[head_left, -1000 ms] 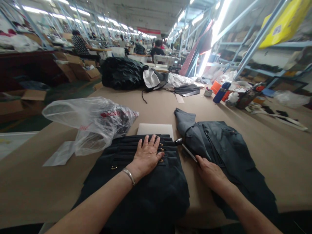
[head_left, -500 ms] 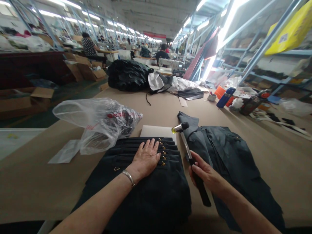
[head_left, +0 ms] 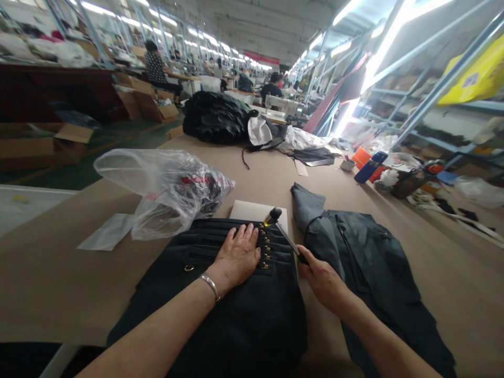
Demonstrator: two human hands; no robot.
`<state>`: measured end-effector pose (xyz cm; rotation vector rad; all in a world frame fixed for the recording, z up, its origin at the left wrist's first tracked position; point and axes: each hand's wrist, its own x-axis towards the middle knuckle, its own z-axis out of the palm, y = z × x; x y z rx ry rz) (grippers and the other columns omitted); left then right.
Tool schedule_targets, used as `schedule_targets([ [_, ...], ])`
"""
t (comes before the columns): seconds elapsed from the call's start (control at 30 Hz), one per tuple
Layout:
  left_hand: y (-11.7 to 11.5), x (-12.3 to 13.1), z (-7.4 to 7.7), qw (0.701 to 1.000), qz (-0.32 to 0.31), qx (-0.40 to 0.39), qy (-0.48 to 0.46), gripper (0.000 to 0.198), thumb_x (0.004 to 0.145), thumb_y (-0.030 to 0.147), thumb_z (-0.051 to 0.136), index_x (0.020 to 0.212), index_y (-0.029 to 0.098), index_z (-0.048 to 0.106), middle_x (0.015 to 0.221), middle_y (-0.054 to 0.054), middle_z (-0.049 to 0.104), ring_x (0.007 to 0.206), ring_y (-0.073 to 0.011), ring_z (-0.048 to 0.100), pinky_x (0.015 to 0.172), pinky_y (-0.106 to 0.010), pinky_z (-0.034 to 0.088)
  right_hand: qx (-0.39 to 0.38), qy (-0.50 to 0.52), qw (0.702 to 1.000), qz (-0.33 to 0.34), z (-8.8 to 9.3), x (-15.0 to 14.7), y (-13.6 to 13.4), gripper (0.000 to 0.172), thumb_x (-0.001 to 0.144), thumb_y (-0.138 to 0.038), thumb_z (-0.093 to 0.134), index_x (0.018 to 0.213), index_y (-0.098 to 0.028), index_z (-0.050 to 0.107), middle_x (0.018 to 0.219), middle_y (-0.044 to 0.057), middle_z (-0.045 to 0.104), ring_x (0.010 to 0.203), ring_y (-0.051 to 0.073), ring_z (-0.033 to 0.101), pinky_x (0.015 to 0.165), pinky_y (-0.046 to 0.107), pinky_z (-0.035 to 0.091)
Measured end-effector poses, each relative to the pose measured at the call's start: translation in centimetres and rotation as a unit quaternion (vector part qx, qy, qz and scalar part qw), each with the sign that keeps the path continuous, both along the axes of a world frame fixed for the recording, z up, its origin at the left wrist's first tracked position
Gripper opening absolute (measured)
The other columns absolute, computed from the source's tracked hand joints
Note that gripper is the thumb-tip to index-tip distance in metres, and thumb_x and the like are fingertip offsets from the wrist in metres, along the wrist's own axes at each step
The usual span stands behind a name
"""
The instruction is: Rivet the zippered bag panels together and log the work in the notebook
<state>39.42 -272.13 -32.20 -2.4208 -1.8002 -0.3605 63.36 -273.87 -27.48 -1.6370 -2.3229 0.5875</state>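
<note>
My left hand (head_left: pixel 238 257) lies flat, fingers outstretched, on a stack of dark fabric pieces (head_left: pixel 252 315) with zippers. Brass-coloured zipper pulls (head_left: pixel 265 252) line up just right of its fingertips. In my right hand (head_left: pixel 323 275) is a small mallet (head_left: pixel 286 236), gripped by its black handle, most of which the hand hides. The mallet's head, black at one end and yellow at the other, is down at the topmost zipper pulls; whether it touches them I cannot tell. A metal ring (head_left: pixel 189 268) sits on the fabric left of my hand.
A white board (head_left: pixel 252 210) shows behind the stack. More dark fabric pieces (head_left: pixel 378 262) lie to the right. A clear plastic bag (head_left: pixel 157 184) is at the back left. Farther off are a black fabric pile (head_left: pixel 216 115), a blue bottle (head_left: pixel 370 167) and a small cup (head_left: pixel 347 164).
The mallet has swung down and left, its head now close to the top zipper pulls. My left hand stays flat on the stack. The whole view has shifted slightly.
</note>
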Motion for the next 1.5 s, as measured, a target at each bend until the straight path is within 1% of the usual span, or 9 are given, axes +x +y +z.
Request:
schedule_targets([
  [0.3, -0.1, -0.1, 0.0, 1.0, -0.01, 0.008, 0.004, 0.053, 0.095, 0.033, 0.03, 0.14, 0.009, 0.04, 0.148, -0.015, 0.037, 0.135, -0.0311, 0.033, 0.109, -0.05, 0.027, 0.029, -0.026, 0.999, 0.018, -0.7, -0.4, 0.0, 0.05, 0.093, -0.025, 0.031, 0.142, -0.012, 0.038, 0.124, 0.017, 0.062, 0.107, 0.029, 0.064, 0.084, 0.041, 0.051],
  [0.43, -0.2, -0.1, -0.1, 1.0, -0.009, 0.007, 0.002, 0.052, 0.094, 0.032, 0.03, 0.14, 0.01, 0.041, 0.147, -0.014, 0.038, 0.135, -0.0306, 0.033, 0.109, -0.05, 0.027, 0.013, -0.049, 0.998, 0.028, -0.5, -0.7, 0.1, 0.05, 0.094, -0.022, 0.031, 0.142, -0.011, 0.038, 0.123, 0.018, 0.062, 0.112, 0.029, 0.061, 0.091, 0.041, 0.049],
  [0.53, -0.1, -0.1, -0.1, 1.0, -0.007, 0.006, -0.001, 0.052, 0.094, 0.033, 0.03, 0.139, 0.009, 0.042, 0.147, -0.015, 0.039, 0.135, -0.0305, 0.033, 0.109, -0.05, 0.027, -0.009, -0.055, 0.998, 0.014, -0.2, -0.6, 0.2, 0.049, 0.094, -0.022, 0.032, 0.141, -0.011, 0.039, 0.117, 0.018, 0.066, 0.107, 0.03, 0.064, 0.086, 0.042, 0.05],
  [0.63, -0.1, 0.0, 0.0, 1.0, -0.005, 0.005, -0.003, 0.053, 0.094, 0.033, 0.031, 0.14, 0.01, 0.041, 0.147, -0.014, 0.039, 0.134, -0.0302, 0.034, 0.109, -0.05, 0.026, 0.019, -0.005, 1.0, 0.009, 0.0, -0.4, -0.2, 0.049, 0.094, -0.024, 0.033, 0.141, -0.012, 0.039, 0.118, 0.016, 0.066, 0.105, 0.028, 0.065, 0.085, 0.039, 0.052],
  [0.77, -0.1, 0.0, 0.0, 1.0, -0.006, 0.003, -0.007, 0.053, 0.094, 0.033, 0.031, 0.14, 0.01, 0.041, 0.147, -0.014, 0.038, 0.134, -0.0301, 0.034, 0.109, -0.049, 0.026, 0.08, 0.062, 0.995, 0.024, -0.5, -0.5, -0.6, 0.052, 0.095, -0.027, 0.034, 0.145, -0.011, 0.033, 0.133, 0.017, 0.055, 0.118, 0.024, 0.058, 0.093, 0.034, 0.049],
  [0.93, -0.2, 0.0, 0.1, 1.0, -0.006, 0.002, -0.009, 0.052, 0.093, 0.031, 0.032, 0.14, 0.01, 0.041, 0.146, -0.015, 0.04, 0.134, -0.0304, 0.034, 0.109, -0.049, 0.026, 0.014, -0.035, 0.999, 0.036, -1.2, -0.7, -0.7, 0.052, 0.092, -0.019, 0.035, 0.144, -0.015, 0.036, 0.11, 0.015, 0.069, 0.096, 0.026, 0.069, 0.08, 0.037, 0.054],
  [1.13, 0.0, 0.0, 0.0, 1.0, -0.003, -0.006, -0.015, 0.053, 0.093, 0.034, 0.034, 0.14, 0.01, 0.042, 0.147, -0.014, 0.039, 0.135, -0.03, 0.034, 0.11, -0.049, 0.025, 0.065, 0.076, 0.995, 0.014, -1.4, 0.2, -2.5, 0.053, 0.096, -0.027, 0.034, 0.146, -0.012, 0.03, 0.122, 0.017, 0.063, 0.107, 0.024, 0.064, 0.087, 0.033, 0.052],
  [1.3, 0.1, 0.1, -0.1, 1.0, 0.001, -0.014, -0.017, 0.053, 0.093, 0.034, 0.033, 0.139, 0.011, 0.044, 0.147, -0.014, 0.039, 0.135, -0.0298, 0.034, 0.111, -0.049, 0.024, -0.02, -0.023, 0.999, 0.02, -1.2, 0.9, -2.3, 0.05, 0.095, -0.027, 0.034, 0.144, -0.017, 0.035, 0.1, 0.013, 0.072, 0.09, 0.027, 0.07, 0.076, 0.035, 0.053],
  [1.5, 0.1, 0.0, 0.1, 1.0, -0.004, -0.018, -0.013, 0.054, 0.092, 0.034, 0.032, 0.14, 0.01, 0.042, 0.148, -0.014, 0.037, 0.135, -0.0294, 0.033, 0.11, -0.048, 0.024, 0.051, 0.085, 0.995, -0.002, -1.6, 1.5, -4.3, 0.05, 0.097, -0.031, 0.033, 0.145, -0.015, 0.033, 0.122, 0.016, 0.063, 0.106, 0.023, 0.065, 0.087, 0.032, 0.051],
])
